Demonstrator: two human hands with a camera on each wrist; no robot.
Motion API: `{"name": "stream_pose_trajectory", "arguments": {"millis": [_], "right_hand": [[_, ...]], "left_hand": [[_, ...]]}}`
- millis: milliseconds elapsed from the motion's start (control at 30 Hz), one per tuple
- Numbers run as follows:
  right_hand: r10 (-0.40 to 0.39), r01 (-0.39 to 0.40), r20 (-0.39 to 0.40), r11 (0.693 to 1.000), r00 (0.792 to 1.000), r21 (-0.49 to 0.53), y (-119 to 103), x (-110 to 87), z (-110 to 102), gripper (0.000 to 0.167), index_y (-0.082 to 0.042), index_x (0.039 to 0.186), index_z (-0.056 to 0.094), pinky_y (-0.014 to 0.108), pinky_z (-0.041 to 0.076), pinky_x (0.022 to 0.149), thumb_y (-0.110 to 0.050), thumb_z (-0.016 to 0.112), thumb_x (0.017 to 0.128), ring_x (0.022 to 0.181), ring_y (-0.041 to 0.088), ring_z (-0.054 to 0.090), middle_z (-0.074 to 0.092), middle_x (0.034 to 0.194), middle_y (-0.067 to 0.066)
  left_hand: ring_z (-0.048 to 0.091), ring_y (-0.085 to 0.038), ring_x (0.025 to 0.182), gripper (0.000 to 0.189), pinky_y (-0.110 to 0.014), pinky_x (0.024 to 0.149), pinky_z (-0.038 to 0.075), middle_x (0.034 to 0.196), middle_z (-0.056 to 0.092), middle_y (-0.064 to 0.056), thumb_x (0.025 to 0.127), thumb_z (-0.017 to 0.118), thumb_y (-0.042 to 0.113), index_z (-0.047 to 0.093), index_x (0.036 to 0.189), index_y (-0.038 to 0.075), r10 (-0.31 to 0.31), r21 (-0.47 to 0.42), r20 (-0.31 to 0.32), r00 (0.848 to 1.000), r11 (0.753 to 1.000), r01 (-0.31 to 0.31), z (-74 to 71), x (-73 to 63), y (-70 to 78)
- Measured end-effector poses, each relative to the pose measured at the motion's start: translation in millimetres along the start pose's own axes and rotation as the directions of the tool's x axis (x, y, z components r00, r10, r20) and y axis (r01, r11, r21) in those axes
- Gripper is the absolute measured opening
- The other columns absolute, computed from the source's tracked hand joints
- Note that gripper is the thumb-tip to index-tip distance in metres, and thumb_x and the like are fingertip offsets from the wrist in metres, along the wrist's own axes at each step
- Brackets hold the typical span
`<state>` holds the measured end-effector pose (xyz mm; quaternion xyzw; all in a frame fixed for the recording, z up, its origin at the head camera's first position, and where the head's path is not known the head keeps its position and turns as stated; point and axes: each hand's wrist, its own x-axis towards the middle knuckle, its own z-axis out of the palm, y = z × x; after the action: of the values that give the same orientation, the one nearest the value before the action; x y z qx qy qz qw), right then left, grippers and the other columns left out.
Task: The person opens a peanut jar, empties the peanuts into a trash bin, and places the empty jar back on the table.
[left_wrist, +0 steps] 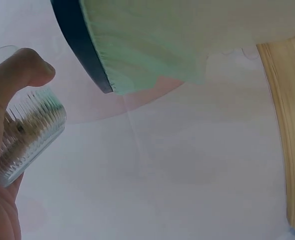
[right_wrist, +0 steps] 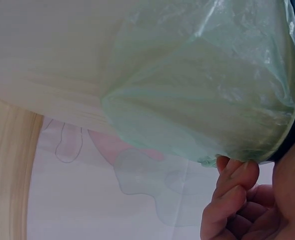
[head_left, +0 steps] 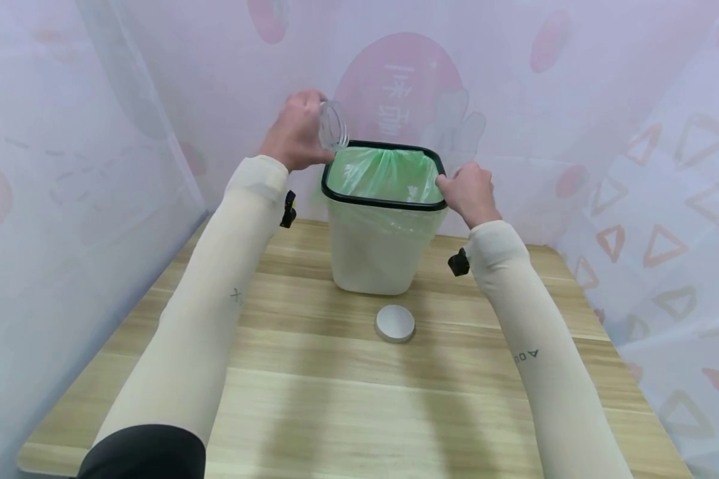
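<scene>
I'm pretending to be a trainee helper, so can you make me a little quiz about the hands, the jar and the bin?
1. Pick one: what does the left hand hold?
A) a spoon
B) a clear jar
C) a sponge

2. True or false: the white lid lies on the wooden table, in front of the bin.

3. Fill in the blank: the right hand grips the bin's black rim, and the bag lining the bin is ____.

Key:
1. B. The jar is tipped on its side.
2. True.
3. Green.
</scene>
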<state>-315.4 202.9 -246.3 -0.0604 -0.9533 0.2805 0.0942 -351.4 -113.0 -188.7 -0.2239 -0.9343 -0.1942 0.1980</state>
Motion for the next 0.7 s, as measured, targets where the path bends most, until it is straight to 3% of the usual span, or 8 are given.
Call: {"name": "stream_pose_trajectory", "arguments": {"millis": [233, 467, 700], "right_hand": [[0.0, 0.0, -0.001, 1.0, 1.0, -0.003, -0.3, -1.3, 0.5, 0.05, -0.014, 0.06, 0.039, 0.031, 0.039, 0.053, -0.037, 0.054, 0.102, 0.048, 0.014, 0.033, 0.029, 0.05, -0.007], [-0.005, 0.005, -0.013, 1.0, 1.0, -0.008, -0.7, -1.1, 0.7, 0.051, -0.014, 0.06, 0.038, 0.031, 0.038, 0.052, -0.036, 0.054, 0.102, 0.048, 0.014, 0.032, 0.027, 0.051, -0.007], [0.005, -0.005, -0.011, 1.0, 1.0, -0.006, -2.9, -2.1, 1.9, 0.051, -0.014, 0.06, 0.039, 0.033, 0.041, 0.054, -0.038, 0.055, 0.102, 0.05, 0.017, 0.036, 0.028, 0.05, -0.007]], "left_hand": [[0.048, -0.042, 0.137, 0.084, -0.049, 0.12, 0.046, 0.145, 0.054, -0.028, 0.071, 0.086, 0.008, 0.046, 0.143, -0.01, 0.061, 0.058, -0.013, 0.998, 0.996, -0.061, 0.8, 1.4, 3.1], [0.046, -0.044, 0.14, 0.081, -0.048, 0.126, 0.038, 0.144, 0.054, -0.029, 0.073, 0.083, 0.006, 0.047, 0.143, -0.012, 0.14, 0.173, 0.03, 0.99, 0.974, -0.143, 0.2, 5.3, 8.8], [0.048, -0.043, 0.136, 0.08, -0.049, 0.123, 0.041, 0.143, 0.055, -0.028, 0.073, 0.083, 0.007, 0.047, 0.142, -0.012, 0.169, 0.231, 0.055, 0.984, 0.957, -0.177, 2.3, 7.5, 10.5]]}}
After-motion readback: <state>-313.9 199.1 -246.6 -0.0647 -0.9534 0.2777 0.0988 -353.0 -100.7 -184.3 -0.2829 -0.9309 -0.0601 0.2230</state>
